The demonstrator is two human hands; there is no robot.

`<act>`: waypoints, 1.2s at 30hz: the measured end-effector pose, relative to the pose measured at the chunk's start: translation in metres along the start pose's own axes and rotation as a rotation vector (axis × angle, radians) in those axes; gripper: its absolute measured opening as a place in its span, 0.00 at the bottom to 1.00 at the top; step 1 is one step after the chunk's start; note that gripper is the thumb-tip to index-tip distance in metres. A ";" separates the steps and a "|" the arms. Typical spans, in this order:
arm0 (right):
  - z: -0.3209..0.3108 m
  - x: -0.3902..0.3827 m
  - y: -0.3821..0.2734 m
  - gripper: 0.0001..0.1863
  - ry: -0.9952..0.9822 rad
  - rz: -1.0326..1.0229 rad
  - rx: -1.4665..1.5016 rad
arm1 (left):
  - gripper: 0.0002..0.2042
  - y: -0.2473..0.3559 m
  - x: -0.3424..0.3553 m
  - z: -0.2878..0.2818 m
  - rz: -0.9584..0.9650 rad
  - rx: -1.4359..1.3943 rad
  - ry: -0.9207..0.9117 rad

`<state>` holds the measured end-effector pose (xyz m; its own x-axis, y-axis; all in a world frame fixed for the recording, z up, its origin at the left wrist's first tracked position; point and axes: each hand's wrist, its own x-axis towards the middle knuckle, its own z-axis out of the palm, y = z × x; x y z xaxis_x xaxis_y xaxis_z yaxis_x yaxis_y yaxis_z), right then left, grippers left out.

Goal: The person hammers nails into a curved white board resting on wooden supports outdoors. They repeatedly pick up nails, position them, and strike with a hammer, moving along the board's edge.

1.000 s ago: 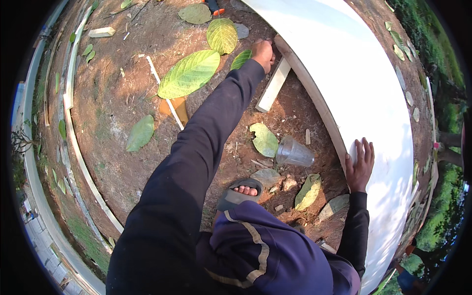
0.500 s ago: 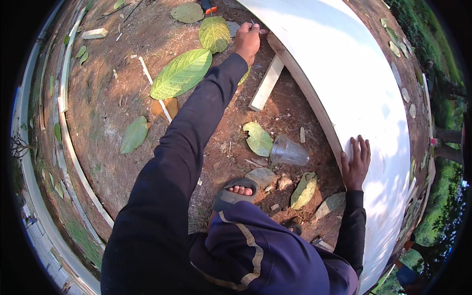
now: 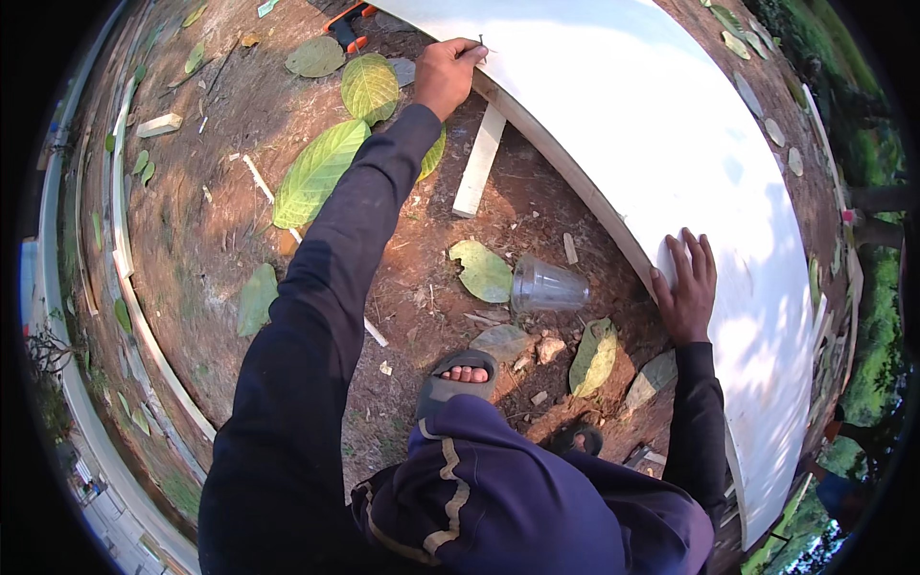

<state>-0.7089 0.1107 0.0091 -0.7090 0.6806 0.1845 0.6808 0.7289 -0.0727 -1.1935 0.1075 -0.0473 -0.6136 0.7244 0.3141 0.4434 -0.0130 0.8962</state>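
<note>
A large white board (image 3: 632,125) with a wooden strip (image 3: 581,184) along its underside edge stretches from the upper middle to the lower right. At its upper left edge, my left hand (image 3: 447,77) pinches a thin nail (image 3: 481,41) between thumb and fingertips, upright over the board's surface. Its fingers are closed; some are hidden behind the hand. My right hand (image 3: 688,287) lies flat near the board's left edge, fingers spread, holding nothing. Beneath the board, a short piece of wood (image 3: 479,163) juts out toward me.
A clear plastic cup (image 3: 549,286) lies on its side on the reddish soil. Big leaves (image 3: 321,172) are scattered about. A tool with a black and orange handle (image 3: 347,29) lies beyond my left hand. My sandalled foot (image 3: 462,376) is beside the cup.
My left hand has shifted from below the board's edge to over its top, and the nail now shows upright. My right hand stays flat on the board. The whole view has shifted slightly.
</note>
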 end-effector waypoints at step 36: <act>-0.021 -0.414 -0.025 0.38 -0.301 1.212 -0.405 | 0.16 -0.040 0.015 -0.020 0.243 0.356 -0.103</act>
<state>-0.4287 -0.1904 -0.0445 0.4106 0.9116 -0.0181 0.8799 -0.3909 0.2702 -1.2332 0.1051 -0.0722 -0.4035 0.7946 0.4537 0.7755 0.0338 0.6305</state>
